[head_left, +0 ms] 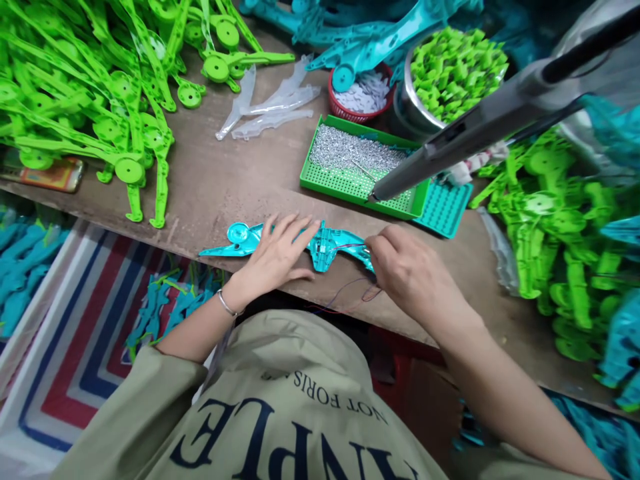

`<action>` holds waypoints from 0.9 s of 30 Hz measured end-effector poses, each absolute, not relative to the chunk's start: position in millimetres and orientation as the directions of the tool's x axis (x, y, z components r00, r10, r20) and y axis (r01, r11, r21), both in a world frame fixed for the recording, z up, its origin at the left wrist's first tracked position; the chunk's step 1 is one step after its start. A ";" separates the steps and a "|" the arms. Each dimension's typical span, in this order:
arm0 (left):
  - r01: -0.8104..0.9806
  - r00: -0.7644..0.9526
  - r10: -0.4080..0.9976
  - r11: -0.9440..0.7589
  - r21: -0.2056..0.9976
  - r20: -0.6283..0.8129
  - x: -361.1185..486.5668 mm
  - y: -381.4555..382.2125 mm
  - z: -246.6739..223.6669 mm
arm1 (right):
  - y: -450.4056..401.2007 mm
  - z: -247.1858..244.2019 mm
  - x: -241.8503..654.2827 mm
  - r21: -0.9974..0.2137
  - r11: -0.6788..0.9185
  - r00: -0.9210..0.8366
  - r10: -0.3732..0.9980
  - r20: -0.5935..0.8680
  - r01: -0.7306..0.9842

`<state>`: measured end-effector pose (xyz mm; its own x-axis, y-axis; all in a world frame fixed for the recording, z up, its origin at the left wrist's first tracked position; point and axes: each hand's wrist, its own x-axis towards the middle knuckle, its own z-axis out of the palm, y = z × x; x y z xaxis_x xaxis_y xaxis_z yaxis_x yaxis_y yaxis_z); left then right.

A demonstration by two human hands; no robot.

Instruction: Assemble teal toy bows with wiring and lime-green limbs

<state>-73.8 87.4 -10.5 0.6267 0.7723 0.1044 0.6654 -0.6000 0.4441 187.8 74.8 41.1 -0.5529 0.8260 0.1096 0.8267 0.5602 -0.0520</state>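
Note:
A teal plastic part (324, 248) with long curved arms lies near the table's front edge. My left hand (284, 252) rests on its left half with the fingers spread, flat against the plastic. At the right half, my right hand (403, 267) is closed at the part's end, by thin red and dark wires (353, 246); what its fingertips pinch is hidden. More of the wire (357, 293) loops over the table edge below.
A green tray (360, 197) of small screws stands behind, with a grey screwdriver (440, 143) hanging over it. Beyond are a red basket (350, 115) and a metal bowl (411, 87) of green pieces. Green parts (130, 170) pile at left and right (545, 220).

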 end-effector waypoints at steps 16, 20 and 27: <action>0.769 0.604 0.791 -0.610 0.189 0.097 -59.5 89.3 -4.5 | 82.8 36.8 174.5 -0.183 0.362 -0.385 0.917 -0.105 0.914; 0.760 0.611 0.784 -0.620 0.195 0.109 -58.8 89.1 -0.9 | 92.1 31.1 184.1 -0.386 0.264 -0.329 0.937 -0.114 0.884; 0.744 0.602 0.791 -0.605 0.285 0.109 -62.5 87.2 -9.2 | 98.5 20.8 188.9 -0.560 0.140 -0.281 0.944 -0.174 0.817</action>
